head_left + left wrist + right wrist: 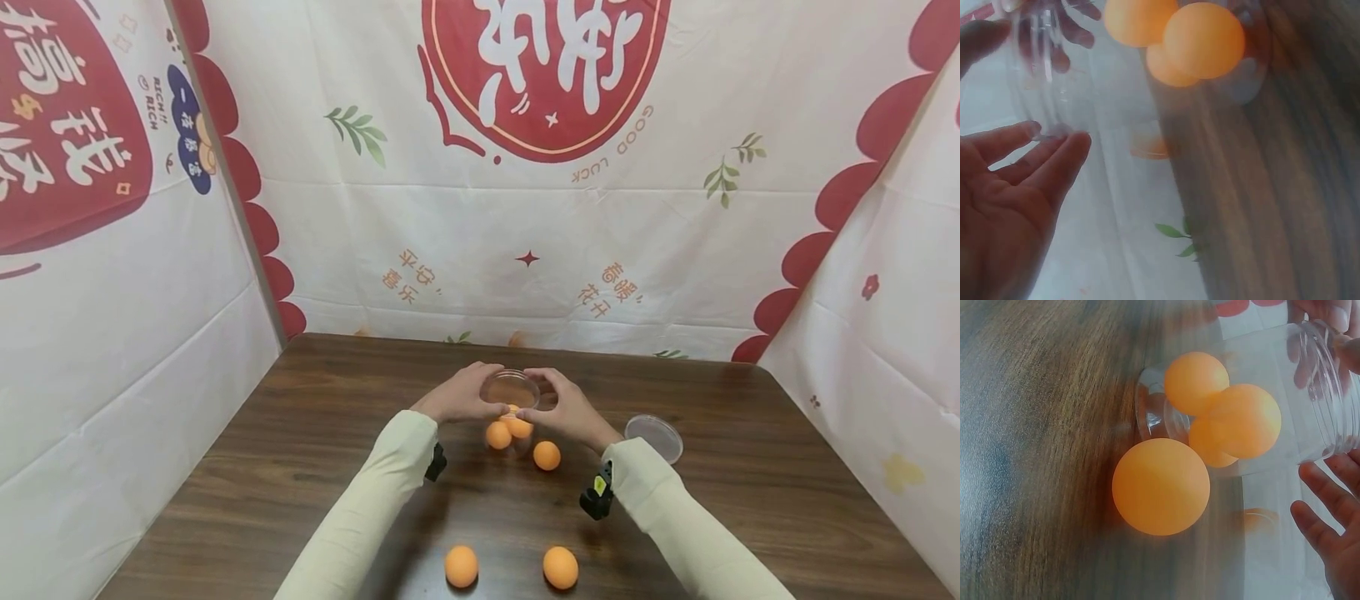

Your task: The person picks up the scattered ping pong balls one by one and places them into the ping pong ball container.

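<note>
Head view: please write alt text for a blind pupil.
A person's left grip and right grip hold a clear jar containing orange balls at a wooden table. One loose ball lies beside the jar, two balls nearer the camera, and a clear disc to the right.

I'm in what looks like a makeshift recording booth: white fabric hangings (pixel 465 212) printed with festive Chinese lettering and red scalloped borders (pixel 243 171) stand behind and on both sides of my dark brown wood-grain tabletop (pixel 300 450), and a small black camera (pixel 596 502) sits at my right wrist. Whether a home or office surrounds it, I can't tell.
</note>
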### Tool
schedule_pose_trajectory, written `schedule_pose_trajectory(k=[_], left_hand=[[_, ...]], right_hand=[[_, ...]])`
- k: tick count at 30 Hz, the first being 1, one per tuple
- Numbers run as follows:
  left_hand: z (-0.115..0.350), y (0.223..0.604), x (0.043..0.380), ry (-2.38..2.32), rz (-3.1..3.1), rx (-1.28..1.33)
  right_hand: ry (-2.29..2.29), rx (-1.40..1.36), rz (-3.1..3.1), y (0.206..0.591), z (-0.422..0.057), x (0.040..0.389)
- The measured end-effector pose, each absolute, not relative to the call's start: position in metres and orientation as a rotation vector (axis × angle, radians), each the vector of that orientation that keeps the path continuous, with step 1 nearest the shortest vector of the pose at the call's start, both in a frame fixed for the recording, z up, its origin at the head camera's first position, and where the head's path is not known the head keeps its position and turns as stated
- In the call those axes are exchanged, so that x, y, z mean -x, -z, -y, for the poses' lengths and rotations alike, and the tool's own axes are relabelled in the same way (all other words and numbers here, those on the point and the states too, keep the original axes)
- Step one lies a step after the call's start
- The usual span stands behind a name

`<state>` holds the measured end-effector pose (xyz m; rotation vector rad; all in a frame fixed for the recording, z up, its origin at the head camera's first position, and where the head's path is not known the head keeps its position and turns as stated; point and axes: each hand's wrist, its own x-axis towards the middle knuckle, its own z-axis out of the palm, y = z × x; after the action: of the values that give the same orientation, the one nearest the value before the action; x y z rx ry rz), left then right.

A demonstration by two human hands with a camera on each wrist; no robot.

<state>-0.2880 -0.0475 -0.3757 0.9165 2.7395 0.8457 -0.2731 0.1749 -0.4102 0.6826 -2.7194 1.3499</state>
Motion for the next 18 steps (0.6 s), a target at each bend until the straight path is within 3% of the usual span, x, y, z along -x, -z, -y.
schedule_pose_trajectory(k=[18], left_hand=[[0.055,0.396,0.295,-1.250,-2.555,-0.820]], right_hand=[[-1.193,-0.801,2.849,0.392,-0.176,0.276]])
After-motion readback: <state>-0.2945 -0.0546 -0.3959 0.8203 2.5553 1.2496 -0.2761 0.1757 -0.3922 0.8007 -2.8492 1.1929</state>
